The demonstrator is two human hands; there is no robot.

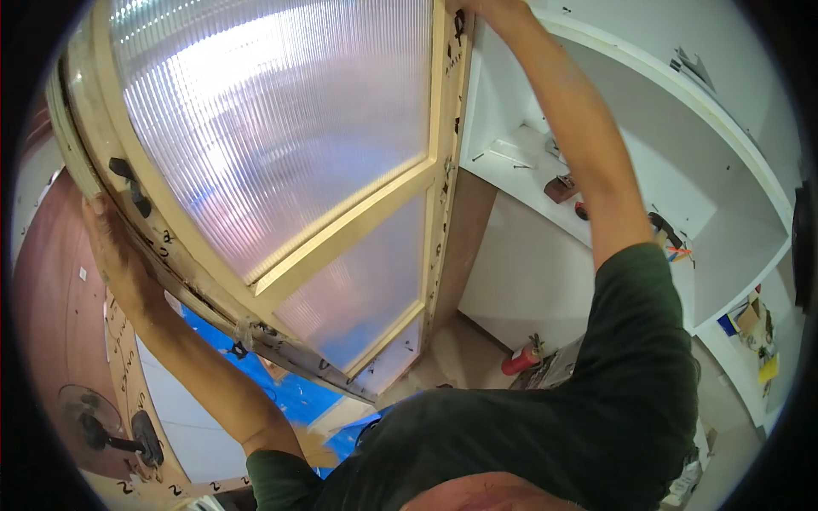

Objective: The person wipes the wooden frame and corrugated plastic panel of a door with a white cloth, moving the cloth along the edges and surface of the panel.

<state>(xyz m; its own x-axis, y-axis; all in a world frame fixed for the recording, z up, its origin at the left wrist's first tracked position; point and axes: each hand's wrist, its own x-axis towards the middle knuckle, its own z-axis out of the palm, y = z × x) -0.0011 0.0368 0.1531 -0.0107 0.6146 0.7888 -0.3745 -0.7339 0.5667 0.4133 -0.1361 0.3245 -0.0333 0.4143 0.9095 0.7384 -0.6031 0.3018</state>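
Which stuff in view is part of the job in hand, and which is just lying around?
In the job:
framed panel, with ribbed panes
left hand, at its left edge
right hand, at its upper right, partly cut off

Apparently just around, touched by neither hand:
red extinguisher
brown block on the shelf
blue sheet

The tall, cream-yellow framed door [345, 230] bore black marks along its stiles. Its ribbed, translucent panes [290, 111] showed fine parallel stripes, washed with white glare and tints of lilac, blue and pink. The white, box-shaped shelving unit [737, 226] had a plain finish. Around it were a red, cylindrical fire extinguisher [520, 359], a dark green, short-sleeved cloth shirt [511, 426] and a bright blue, flat sheet [302, 399].
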